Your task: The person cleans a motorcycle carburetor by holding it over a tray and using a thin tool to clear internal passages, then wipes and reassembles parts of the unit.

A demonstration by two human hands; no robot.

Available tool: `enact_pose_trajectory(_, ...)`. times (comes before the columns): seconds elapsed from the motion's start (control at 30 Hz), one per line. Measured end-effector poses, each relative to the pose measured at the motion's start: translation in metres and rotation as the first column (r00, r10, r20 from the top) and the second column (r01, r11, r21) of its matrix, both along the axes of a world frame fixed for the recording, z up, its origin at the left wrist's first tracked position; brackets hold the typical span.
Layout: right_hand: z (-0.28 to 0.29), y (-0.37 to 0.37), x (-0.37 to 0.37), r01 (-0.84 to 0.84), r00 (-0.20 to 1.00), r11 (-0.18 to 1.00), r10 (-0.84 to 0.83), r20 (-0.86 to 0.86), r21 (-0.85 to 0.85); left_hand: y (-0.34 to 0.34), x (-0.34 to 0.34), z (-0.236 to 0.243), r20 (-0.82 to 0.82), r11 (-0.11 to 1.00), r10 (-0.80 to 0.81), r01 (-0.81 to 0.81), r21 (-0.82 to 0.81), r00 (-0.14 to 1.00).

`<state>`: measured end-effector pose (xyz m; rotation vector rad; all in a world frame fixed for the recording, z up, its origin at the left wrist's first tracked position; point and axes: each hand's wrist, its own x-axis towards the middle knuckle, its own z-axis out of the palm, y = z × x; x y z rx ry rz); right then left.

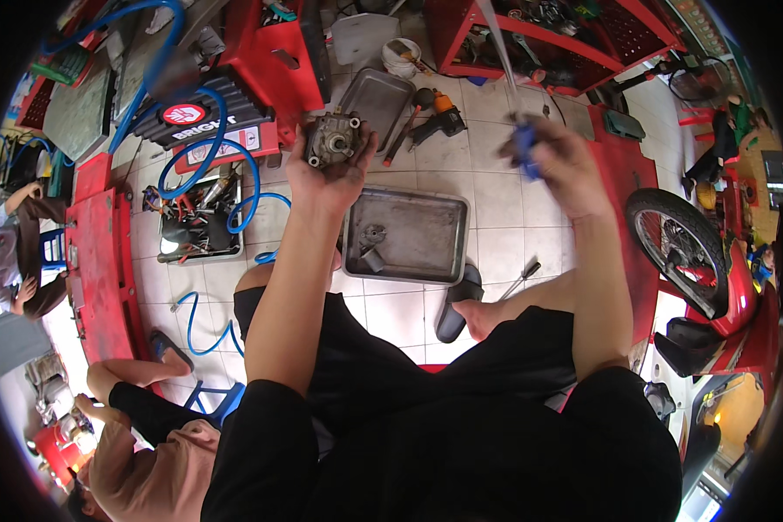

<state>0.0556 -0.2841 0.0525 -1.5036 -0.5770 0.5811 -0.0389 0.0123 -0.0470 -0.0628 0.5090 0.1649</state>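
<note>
My left hand [326,184] holds up a greasy metal engine part [334,139], which looks like a motorcycle cylinder head, cupped between palm and fingers. On the right, my right hand [570,167] is closed on the blue handle of a long screwdriver [525,150]. Its bright shaft points up and away; motion blurs this hand and the tool. The two hands are well apart, and the screwdriver does not touch the engine part. Below and between them, a grey metal tray [457,261] on the floor holds a small round part [373,234] and a short cylindrical piece [372,260].
Beyond lie another tray [391,85], an orange-black power tool [442,119] and a hammer [409,126]. A toolbox tray [202,257] and a coiled blue hose [254,178] are left. A screwdriver [519,280] lies by my foot. A motorcycle wheel [677,252] stands right; a person [161,461] sits lower left.
</note>
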Motion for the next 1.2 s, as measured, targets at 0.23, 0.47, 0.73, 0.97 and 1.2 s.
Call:
enact_pose_trajectory(0.23,-0.039,0.076,-0.057,0.098,0.982,0.980,-0.123,-0.144,-0.174,-0.037,-0.006,0.027,0.066,0.990,-0.128,0.123,0.072,0.990)
enact_pose_trajectory(0.47,-0.052,0.077,-0.055,0.345,0.726,0.919,-0.134,0.675,-0.189,-0.057,-0.013,0.012,0.131,0.969,-0.247,0.247,0.020,0.960)
enact_pose_trajectory(0.73,-0.052,0.085,-0.046,0.167,0.586,0.928,0.177,0.790,-0.332,-0.047,-0.021,-0.009,0.187,0.942,-0.336,0.330,0.067,0.923)
enact_pose_trajectory(0.97,-0.036,0.080,-0.068,0.158,0.695,0.942,0.106,0.711,-0.296,-0.051,-0.024,0.008,0.252,0.943,-0.330,0.333,0.033,0.910)
enact_pose_trajectory(1.2,-0.049,0.085,-0.066,0.162,0.620,0.945,0.128,0.774,-0.286,-0.061,-0.023,-0.007,0.142,0.939,-0.339,0.344,-0.007,0.930)
